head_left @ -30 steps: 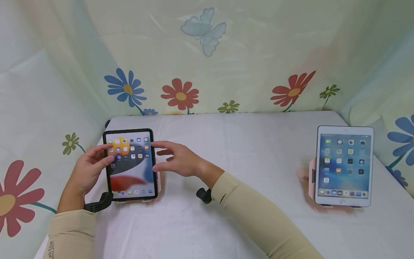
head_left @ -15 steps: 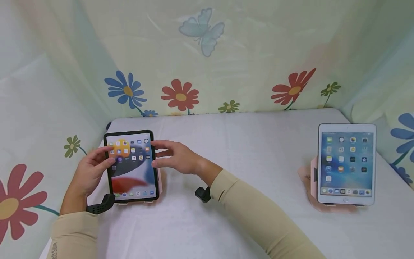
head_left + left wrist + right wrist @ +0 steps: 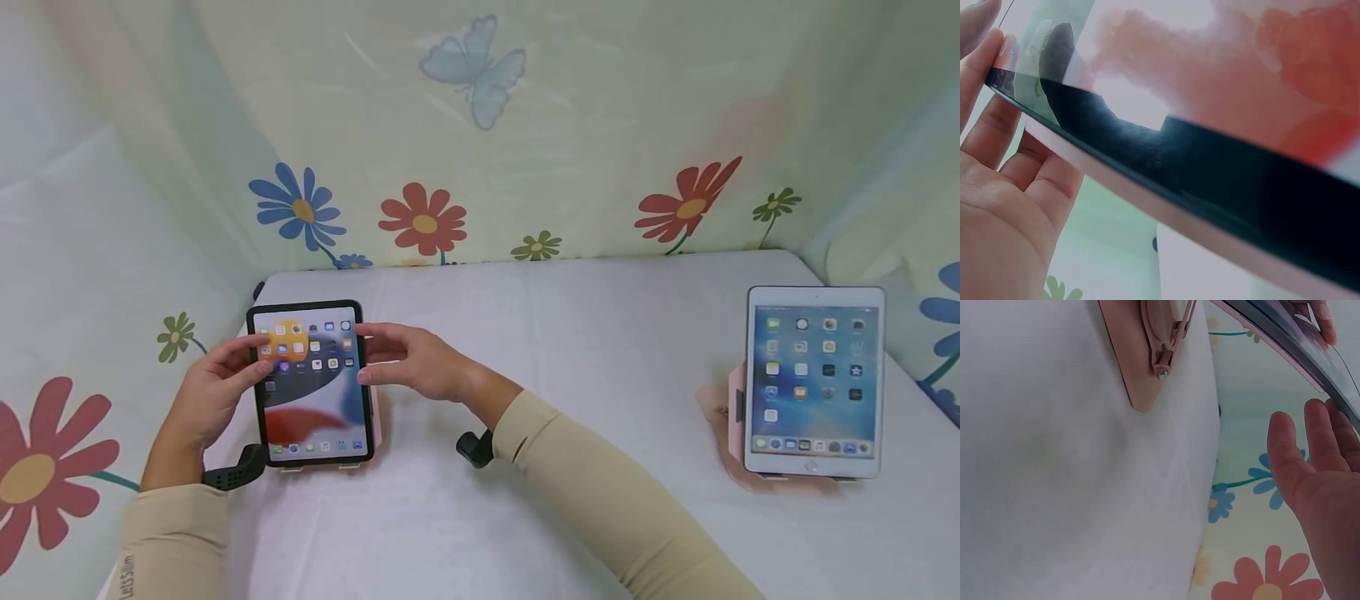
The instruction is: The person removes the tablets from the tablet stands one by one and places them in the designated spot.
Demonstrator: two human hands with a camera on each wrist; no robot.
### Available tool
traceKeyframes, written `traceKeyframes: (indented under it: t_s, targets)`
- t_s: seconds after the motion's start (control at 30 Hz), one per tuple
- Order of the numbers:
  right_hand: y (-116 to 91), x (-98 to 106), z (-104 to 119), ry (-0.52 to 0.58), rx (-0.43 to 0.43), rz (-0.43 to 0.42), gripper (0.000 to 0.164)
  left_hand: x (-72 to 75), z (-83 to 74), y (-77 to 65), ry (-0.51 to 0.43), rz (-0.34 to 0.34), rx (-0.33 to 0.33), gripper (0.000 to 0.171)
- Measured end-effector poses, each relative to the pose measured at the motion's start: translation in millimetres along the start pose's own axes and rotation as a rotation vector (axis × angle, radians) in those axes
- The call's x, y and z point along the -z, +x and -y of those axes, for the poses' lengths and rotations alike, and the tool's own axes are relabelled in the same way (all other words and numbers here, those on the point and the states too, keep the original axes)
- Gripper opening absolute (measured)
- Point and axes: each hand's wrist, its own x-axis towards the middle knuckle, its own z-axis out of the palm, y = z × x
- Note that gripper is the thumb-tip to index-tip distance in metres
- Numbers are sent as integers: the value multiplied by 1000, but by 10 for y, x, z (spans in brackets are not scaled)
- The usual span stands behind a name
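Note:
A black-framed tablet (image 3: 315, 387) stands tilted on a pink stand (image 3: 377, 417) at the left of the table, its screen lit with app icons. My left hand (image 3: 206, 396) holds its left edge, thumb and index finger over the screen. In the left wrist view, other fingers (image 3: 1047, 181) reach behind that edge. At the right edge is my right hand (image 3: 427, 364), with index finger and thumb extended to the frame. Seen from the right wrist, its fingers (image 3: 1322, 440) are mostly straight beside the tablet (image 3: 1310, 353); firm contact is unclear.
A white tablet (image 3: 813, 375) with a lit screen rests on another pink stand (image 3: 735, 442) at the right. White cloth covers the table (image 3: 562, 358). A flower-patterned curtain (image 3: 585, 125) closes in the back and sides. Black wrist bands (image 3: 238, 469) sit on both wrists.
The head view has shifted slightly, so everything appears a little further right. Both hands keep nearly the same place at the black-framed tablet.

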Motion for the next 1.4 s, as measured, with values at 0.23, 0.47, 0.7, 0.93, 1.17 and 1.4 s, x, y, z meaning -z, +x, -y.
traceKeyframes:
  t_s: [0.23,0.47,0.7,0.93,1.17,1.4]
  targets:
    - [-19,23,19,17,17,-30,65,-13,-91,26,80,-1,-16,43]
    - [-72,25,59,42,4,-74,66,-18,-195,6,79,1,-6,45]
    - [-129,54,106,103,51,-121,61,-16,-332,5,107,16,-33,45]
    - [-170,73,105,101,91,-180,59,-36,-388,-11,131,36,-30,47]
    - [-216,93,80,70,108,-247,56,-115,-444,-5,131,61,-31,48]
    - [-275,181,66,16,128,-272,57,-243,-549,27,93,85,-32,48]
